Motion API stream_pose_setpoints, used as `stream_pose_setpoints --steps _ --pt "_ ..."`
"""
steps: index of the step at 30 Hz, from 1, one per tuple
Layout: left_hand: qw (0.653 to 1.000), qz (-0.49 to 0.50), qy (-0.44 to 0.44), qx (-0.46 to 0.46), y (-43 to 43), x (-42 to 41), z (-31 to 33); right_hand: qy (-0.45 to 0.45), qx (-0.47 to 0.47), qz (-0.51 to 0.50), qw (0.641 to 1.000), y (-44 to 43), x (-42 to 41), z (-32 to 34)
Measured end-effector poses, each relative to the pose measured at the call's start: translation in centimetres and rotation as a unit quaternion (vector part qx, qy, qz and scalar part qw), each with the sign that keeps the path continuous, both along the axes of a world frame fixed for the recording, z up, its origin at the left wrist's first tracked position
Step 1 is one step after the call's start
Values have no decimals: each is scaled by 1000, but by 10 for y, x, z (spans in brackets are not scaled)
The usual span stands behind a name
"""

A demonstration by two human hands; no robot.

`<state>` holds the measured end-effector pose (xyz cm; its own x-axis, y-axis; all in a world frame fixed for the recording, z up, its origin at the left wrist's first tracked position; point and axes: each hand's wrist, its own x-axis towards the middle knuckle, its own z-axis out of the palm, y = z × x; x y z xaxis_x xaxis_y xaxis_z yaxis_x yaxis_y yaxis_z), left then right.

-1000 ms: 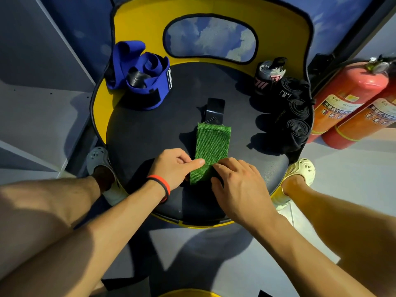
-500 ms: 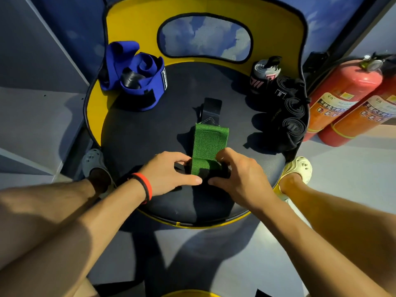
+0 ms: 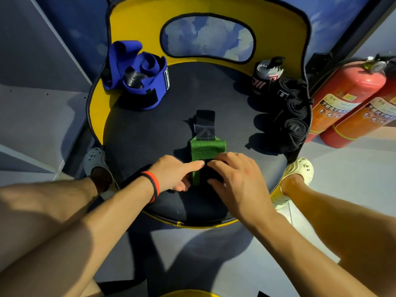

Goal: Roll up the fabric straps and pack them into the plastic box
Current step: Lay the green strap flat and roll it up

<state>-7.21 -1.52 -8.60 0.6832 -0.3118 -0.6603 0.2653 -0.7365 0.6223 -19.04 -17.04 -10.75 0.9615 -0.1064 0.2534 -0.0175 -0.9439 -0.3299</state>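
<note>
Just below the frame's centre, the left hand (image 3: 171,175) pinches the rolled near end of the green strap (image 3: 208,149), forefinger laid over it, thumb beneath. The right hand (image 3: 236,179) curls over the roll, hiding most of it. Beyond, the unrolled part lies flat on the chair seat (image 3: 150,133), ending in a black tab (image 3: 204,123). Farther up, blue wraps (image 3: 139,78) sit upper left and dark rolls (image 3: 294,116) at right, their edges lost in shadow.

Bare forearms converging, left grip (image 3: 176,175) and right grip (image 3: 234,175) side by side, both pinching green strap (image 3: 207,150)
</note>
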Motion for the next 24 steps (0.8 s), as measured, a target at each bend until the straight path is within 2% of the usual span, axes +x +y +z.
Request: stream_pose_setpoints --steps 8,13,20,24 --pt "999 -36 29 8 -1 10 4 39 -63 -14 997 3 -2 -9" --pt "990 85 -46 -98 -1 26 2 20 -78 -6 997 3 -2 -10" --pt "962 148 38 -226 -18 22 -2 24 -65 11 998 4 -3 -10" --pt "960 123 40 -250 -19 28 2 39 -59 10 997 4 -2 -9"
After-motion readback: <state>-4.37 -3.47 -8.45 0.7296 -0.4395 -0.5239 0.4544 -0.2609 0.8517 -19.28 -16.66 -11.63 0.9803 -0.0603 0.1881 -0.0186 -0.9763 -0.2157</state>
